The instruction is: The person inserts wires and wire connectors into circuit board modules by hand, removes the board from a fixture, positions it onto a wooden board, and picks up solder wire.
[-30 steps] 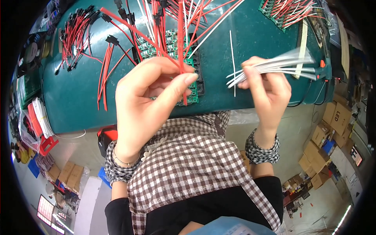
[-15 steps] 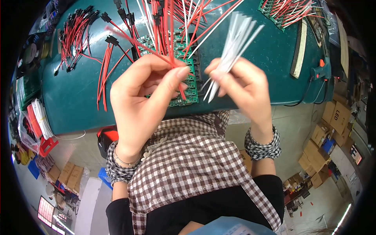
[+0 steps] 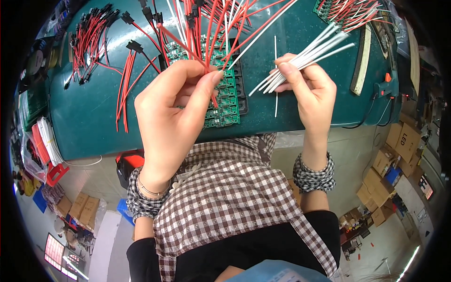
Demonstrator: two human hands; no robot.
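Observation:
My left hand (image 3: pixel 171 110) pinches a few red wires (image 3: pixel 184 46) over the green circuit boards (image 3: pixel 224 99); their short ends poke out below the thumb. In my right hand (image 3: pixel 307 89) is a bundle of white wires (image 3: pixel 312 50), tilted up to the right. A single white wire (image 3: pixel 275 105) runs upright behind the right fingers; I cannot tell whether they touch it. The boards lie side by side in a black tray (image 3: pixel 240 89), and red and white wires rise from their far part.
Red wires with black connectors (image 3: pixel 91 44) lie at the left of the green table (image 3: pixel 282 120). More wired boards (image 3: pixel 331 10) sit at the far right. A worn strip (image 3: pixel 361 61) and a tool with an orange trigger (image 3: pixel 386 84) are at the right edge.
The white bundle has swung over to the right and its wires lean more. One white wire now stands apart from it. My left hand has shifted slightly upward with the red wires.

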